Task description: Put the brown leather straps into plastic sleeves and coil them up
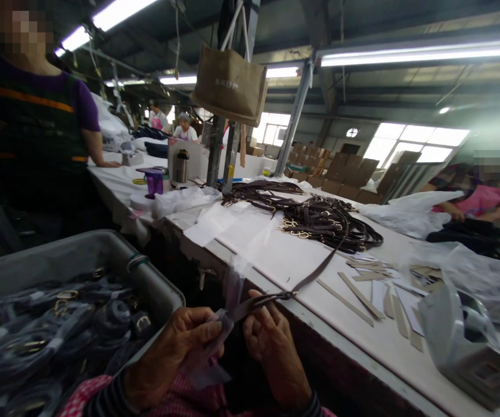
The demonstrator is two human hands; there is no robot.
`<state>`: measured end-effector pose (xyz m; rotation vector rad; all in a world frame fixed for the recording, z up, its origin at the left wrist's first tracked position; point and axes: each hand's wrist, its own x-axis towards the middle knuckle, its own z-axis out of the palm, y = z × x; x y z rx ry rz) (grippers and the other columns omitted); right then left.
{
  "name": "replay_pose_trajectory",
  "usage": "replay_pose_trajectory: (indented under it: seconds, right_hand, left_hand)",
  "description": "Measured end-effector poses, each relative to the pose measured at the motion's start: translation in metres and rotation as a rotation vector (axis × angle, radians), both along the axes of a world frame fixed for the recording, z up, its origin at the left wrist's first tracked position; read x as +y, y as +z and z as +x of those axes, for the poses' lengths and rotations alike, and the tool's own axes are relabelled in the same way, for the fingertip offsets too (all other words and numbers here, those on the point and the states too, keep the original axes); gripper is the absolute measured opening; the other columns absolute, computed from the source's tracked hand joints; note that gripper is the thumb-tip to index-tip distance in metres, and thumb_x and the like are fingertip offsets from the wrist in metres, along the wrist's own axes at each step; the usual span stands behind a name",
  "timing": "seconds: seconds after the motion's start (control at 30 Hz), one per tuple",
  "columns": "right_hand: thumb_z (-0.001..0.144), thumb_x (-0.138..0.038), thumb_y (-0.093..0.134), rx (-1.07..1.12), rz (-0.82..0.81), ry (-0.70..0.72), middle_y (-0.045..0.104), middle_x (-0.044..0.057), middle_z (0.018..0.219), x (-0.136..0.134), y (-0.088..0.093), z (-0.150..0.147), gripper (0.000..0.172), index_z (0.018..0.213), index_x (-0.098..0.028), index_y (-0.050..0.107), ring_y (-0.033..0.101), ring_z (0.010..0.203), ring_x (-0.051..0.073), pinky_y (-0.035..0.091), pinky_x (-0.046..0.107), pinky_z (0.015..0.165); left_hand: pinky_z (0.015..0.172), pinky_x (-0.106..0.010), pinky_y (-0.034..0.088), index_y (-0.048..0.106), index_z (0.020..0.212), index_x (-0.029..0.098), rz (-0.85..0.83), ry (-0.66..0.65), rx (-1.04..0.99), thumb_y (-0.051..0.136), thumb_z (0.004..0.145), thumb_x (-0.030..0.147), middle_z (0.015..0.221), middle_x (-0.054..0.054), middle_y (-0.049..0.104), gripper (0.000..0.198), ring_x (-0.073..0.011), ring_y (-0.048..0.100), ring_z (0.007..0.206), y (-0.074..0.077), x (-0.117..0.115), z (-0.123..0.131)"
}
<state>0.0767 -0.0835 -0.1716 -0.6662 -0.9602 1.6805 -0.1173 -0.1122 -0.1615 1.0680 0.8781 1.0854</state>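
Observation:
My left hand [184,339] is closed, pinching a thin translucent plastic sleeve [210,375] at the end of a dark brown strap. My right hand [273,344] is just beside it, its fingers curled around the same brown strap [319,270] near a small metal fitting. From there the strap runs up over the table edge to a heap of brown straps [319,223] with gold-coloured buckles. Another wisp of clear film rises above my left hand. Where the sleeve and strap overlap, I cannot tell how far one covers the other.
At left stands a grey bin [102,240] of coiled, plastic-wrapped straps. The white table [271,260] bears flat grey-beige strips [362,295], a grey box-like holder [471,359] and plastic bags [410,211]. A person [36,127] stands at left; another [475,200] works at right.

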Motion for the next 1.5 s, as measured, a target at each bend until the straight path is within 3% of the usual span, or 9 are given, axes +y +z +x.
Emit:
replay_pose_trajectory:
  seconds: [0.13, 0.3, 0.47, 0.6, 0.7, 0.8, 1.17, 1.37, 1.5]
  right_hand:
    - [0.083, -0.045, 0.08, 0.256, -0.114, -0.083, 0.067, 0.006, 0.112, 0.003, -0.007, 0.01, 0.043, 0.122, -0.031, 0.068, 0.053, 0.069, 0.01, 0.034, 0.013, 0.042]
    - [0.079, -0.041, 0.085, 0.291, -0.055, -0.201, 0.066, 0.001, 0.091, 0.014, 0.002, 0.022, 0.028, 0.101, -0.026, 0.075, 0.039, 0.053, 0.003, 0.03, 0.01, 0.04]
    - [0.079, -0.036, 0.085, -0.008, 0.056, -0.259, 0.061, -0.002, 0.077, 0.023, 0.04, 0.037, 0.024, 0.09, -0.02, 0.071, 0.042, 0.05, 0.003, 0.033, 0.014, 0.042]
    - [0.082, -0.035, 0.082, -0.195, 0.208, -0.275, 0.059, -0.002, 0.069, 0.028, 0.068, 0.044, 0.022, 0.09, -0.017, 0.071, 0.044, 0.051, 0.007, 0.034, 0.018, 0.043]
    - [0.086, -0.038, 0.078, -0.349, 0.321, -0.266, 0.056, -0.002, 0.063, 0.03, 0.079, 0.046, 0.023, 0.087, -0.016, 0.071, 0.043, 0.048, 0.008, 0.032, 0.021, 0.042]
    - [0.088, -0.039, 0.076, -0.438, 0.39, -0.252, 0.052, -0.003, 0.055, 0.03, 0.084, 0.045, 0.023, 0.084, -0.017, 0.071, 0.043, 0.046, 0.009, 0.032, 0.023, 0.044]
    - [0.086, -0.042, 0.077, -0.545, 0.395, -0.239, 0.048, -0.005, 0.05, 0.029, 0.094, 0.049, 0.025, 0.08, -0.018, 0.071, 0.041, 0.048, 0.01, 0.032, 0.024, 0.045]
    - [0.085, -0.041, 0.078, -0.493, 0.37, -0.245, 0.046, -0.006, 0.048, 0.023, 0.095, 0.044, 0.028, 0.076, -0.016, 0.068, 0.039, 0.046, 0.008, 0.03, 0.023, 0.045]
    - [0.085, -0.042, 0.078, -0.446, 0.319, -0.136, 0.047, -0.006, 0.05, 0.02, 0.092, 0.036, 0.029, 0.081, -0.015, 0.068, 0.037, 0.044, 0.007, 0.027, 0.022, 0.044]
  left_hand:
    - [0.044, -0.021, 0.03, 0.067, 0.061, 0.015, -0.037, -0.052, 0.011, 0.079, 0.076, 0.061, 0.053, -0.002, 0.058, 0.049, -0.0088, 0.043, 0.045, 0.014, -0.015, -0.01]
    - [0.045, -0.021, 0.031, 0.068, 0.063, 0.014, -0.053, -0.082, 0.0, 0.076, 0.08, 0.057, 0.056, -0.002, 0.06, 0.047, -0.0092, 0.046, 0.047, 0.0, -0.013, -0.015]
    - [0.052, -0.02, 0.035, 0.074, 0.077, 0.012, -0.038, -0.078, 0.026, 0.08, 0.079, 0.052, 0.066, -0.004, 0.066, 0.041, -0.0101, 0.052, 0.056, -0.018, 0.002, -0.007]
    - [0.054, -0.021, 0.035, 0.074, 0.08, 0.012, -0.036, -0.111, 0.007, 0.082, 0.076, 0.052, 0.068, -0.004, 0.067, 0.041, -0.01, 0.051, 0.057, -0.011, 0.009, 0.007]
    - [0.056, -0.023, 0.037, 0.075, 0.079, 0.012, -0.046, -0.123, 0.026, 0.085, 0.071, 0.053, 0.07, -0.004, 0.068, 0.043, -0.0121, 0.053, 0.06, 0.001, 0.011, 0.017]
    - [0.057, -0.024, 0.037, 0.075, 0.078, 0.012, -0.041, -0.119, 0.046, 0.086, 0.069, 0.051, 0.068, -0.003, 0.067, 0.042, -0.0124, 0.052, 0.059, 0.008, 0.015, 0.024]
    - [0.058, -0.021, 0.036, 0.071, 0.083, 0.01, 0.002, -0.115, 0.0, 0.081, 0.076, 0.052, 0.071, -0.003, 0.066, 0.043, -0.011, 0.052, 0.062, 0.01, 0.028, 0.041]
    - [0.058, -0.02, 0.034, 0.065, 0.095, 0.016, 0.108, -0.088, 0.128, 0.092, 0.061, 0.028, 0.072, 0.007, 0.055, 0.044, -0.0097, 0.044, 0.065, 0.015, 0.027, 0.052]
    - [0.062, -0.021, 0.035, 0.064, 0.095, 0.015, 0.195, -0.045, 0.191, 0.084, 0.074, 0.031, 0.078, 0.005, 0.055, 0.033, -0.0111, 0.044, 0.07, 0.012, 0.034, 0.058]
